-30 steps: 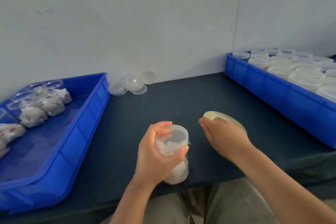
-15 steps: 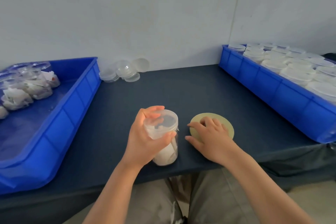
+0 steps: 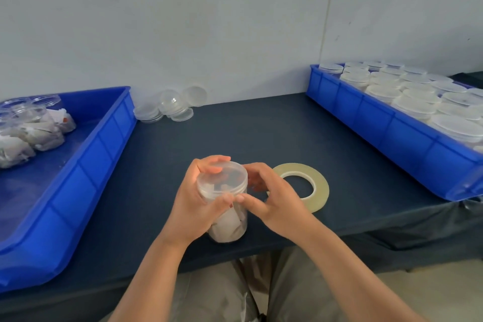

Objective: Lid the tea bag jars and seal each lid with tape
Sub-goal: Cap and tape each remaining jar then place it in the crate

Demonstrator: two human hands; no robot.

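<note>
A clear plastic jar [image 3: 230, 219] full of tea bags stands upright near the table's front edge, with a clear lid [image 3: 222, 178] on top. My left hand [image 3: 198, 201] grips the jar and lid from the left, thumb at the front, fingers over the rim. My right hand [image 3: 271, 198] holds the jar's right side just under the lid, its thumb meeting my left thumb. A flat yellowish tape roll [image 3: 313, 185] lies on the table just right of my right hand.
A blue tray [image 3: 86, 172] at left holds unlidded tea bag jars [image 3: 31, 128]. A blue tray [image 3: 392, 133] at right is packed with lidded jars [image 3: 415, 97]. Loose clear lids [image 3: 170, 107] lie by the wall. The table [image 3: 261, 133] has a dark cloth.
My right hand let go of the tape roll, which now lies flat on the table, and came left onto the jar. My left hand kept its hold on the jar.
</note>
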